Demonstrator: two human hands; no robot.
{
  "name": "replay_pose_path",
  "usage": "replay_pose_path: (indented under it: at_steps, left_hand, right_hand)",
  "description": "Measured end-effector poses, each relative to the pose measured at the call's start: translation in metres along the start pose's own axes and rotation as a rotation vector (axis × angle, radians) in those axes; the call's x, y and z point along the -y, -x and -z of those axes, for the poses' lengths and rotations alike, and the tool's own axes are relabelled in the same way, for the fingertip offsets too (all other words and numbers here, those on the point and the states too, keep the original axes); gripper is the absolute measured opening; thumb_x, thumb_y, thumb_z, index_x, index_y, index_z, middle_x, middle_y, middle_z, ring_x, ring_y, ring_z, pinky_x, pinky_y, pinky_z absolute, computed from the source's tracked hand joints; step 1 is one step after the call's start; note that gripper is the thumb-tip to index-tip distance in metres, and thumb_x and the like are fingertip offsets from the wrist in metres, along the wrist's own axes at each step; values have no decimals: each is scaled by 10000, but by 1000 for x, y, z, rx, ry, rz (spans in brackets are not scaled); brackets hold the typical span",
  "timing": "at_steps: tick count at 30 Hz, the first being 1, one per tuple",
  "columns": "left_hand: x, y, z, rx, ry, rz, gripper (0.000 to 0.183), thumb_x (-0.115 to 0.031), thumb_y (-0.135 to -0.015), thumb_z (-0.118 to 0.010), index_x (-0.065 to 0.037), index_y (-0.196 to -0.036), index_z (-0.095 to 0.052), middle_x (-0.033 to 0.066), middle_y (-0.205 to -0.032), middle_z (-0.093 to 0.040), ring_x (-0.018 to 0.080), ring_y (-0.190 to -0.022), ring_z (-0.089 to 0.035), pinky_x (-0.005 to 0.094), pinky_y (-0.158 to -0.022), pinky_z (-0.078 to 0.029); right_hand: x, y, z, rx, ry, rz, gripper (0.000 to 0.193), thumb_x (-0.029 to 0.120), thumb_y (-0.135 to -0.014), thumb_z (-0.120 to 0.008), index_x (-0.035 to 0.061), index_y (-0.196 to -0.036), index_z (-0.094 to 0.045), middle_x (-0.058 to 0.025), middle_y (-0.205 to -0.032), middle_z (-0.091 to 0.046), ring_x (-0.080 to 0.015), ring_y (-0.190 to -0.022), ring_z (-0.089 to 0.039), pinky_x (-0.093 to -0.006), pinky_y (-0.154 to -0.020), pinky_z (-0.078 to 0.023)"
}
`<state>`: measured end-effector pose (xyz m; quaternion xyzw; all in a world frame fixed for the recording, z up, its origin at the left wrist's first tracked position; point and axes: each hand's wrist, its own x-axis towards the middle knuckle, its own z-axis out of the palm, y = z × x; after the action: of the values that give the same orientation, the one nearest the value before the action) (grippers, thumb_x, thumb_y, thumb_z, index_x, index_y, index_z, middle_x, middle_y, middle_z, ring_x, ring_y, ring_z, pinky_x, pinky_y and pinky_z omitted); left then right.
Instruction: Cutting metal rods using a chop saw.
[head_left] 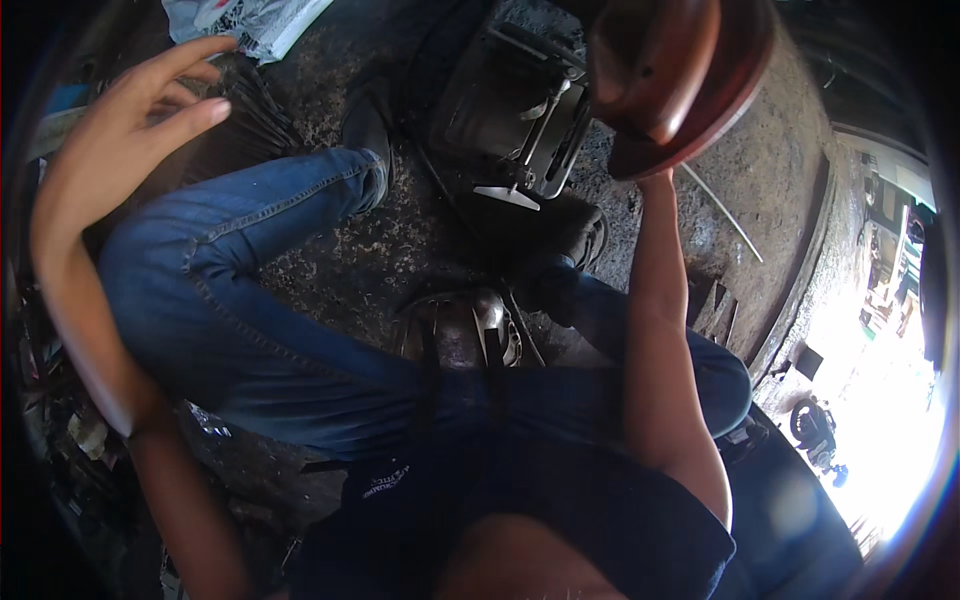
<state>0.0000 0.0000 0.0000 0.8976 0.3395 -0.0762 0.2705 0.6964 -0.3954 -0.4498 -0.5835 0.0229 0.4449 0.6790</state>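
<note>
Raised at the left, my left hand (pixel 130 130) is empty, its fingers spread and thumb apart, over a bundle of dark rods or strips (pixel 262 118). My right arm reaches up to a glossy reddish-brown hat (pixel 655 75) with a curved brim, which looks held up off the ground. The hat hides my right hand, so its fingers do not show. Left of the hat, on the ground, stands a dark metal frame (pixel 575 135) with a clamp screw and a light metal plate. A rounded, shiny metal object (pixel 465 325) lies between my legs.
A white printed bag (pixel 262 28) lies at the far left. A thin rod (pixel 725 215) is on the stained concrete below the hat. A dark cable (pixel 432 175) runs beside the metal frame. Bright daylight falls at the right, where a motorcycle (pixel 815 428) stands.
</note>
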Motion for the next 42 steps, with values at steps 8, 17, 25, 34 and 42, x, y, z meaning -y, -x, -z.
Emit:
replay_pose_path:
  at_steps: [8, 17, 25, 34, 42]
  left_hand:
    - [-10, 3, -7, 58, -253, 147, 614, -361, -969, -692, -117, -1501, -507, 169, -1276, -657, 252, -1001, -673, 365, -920, -526]
    - [-11, -18, -11, 101, -279, -3, 667, -387, -951, -708, -47, -1487, -502, 199, -1205, -688, 287, -952, -681, 391, -895, -527]
    - [-55, -2, -28, -72, -223, -74, 675, -434, -966, -688, -32, -1478, -510, 179, -1228, -701, 303, -1069, -685, 412, -948, -526]
    - [-60, -9, -159, 210, 79, -120, 646, -408, -963, -708, 0, -1435, -539, 192, -1290, -689, 272, -1114, -694, 388, -967, -536]
    - [-95, -38, -170, -145, 405, -279, 492, -338, -993, -695, 43, -1301, -645, 200, -1222, -719, 270, -1092, -717, 381, -919, -564]
  right_hand:
    - [-19, 100, -133, -388, 183, -135, 254, 285, -1009, -572, 71, -1146, -569, -147, -955, -645, -311, -829, -664, -463, -680, -586]
    - [45, 190, -157, -266, -24, 43, 233, 233, -1023, -555, 67, -1187, -561, -158, -1034, -673, -330, -876, -679, -483, -744, -602]
    - [-14, 182, -103, -334, -222, -61, 170, 164, -992, -552, 40, -1100, -593, -149, -875, -677, -310, -724, -687, -475, -651, -591]
    - [20, 216, -204, -299, -7, 106, 271, 205, -1000, -586, 22, -1195, -626, -145, -974, -717, -285, -830, -713, -425, -719, -598]
    - [49, 275, -289, -115, 298, 457, 345, 273, -991, -648, -25, -1162, -684, -136, -1017, -738, -228, -840, -728, -338, -748, -582]
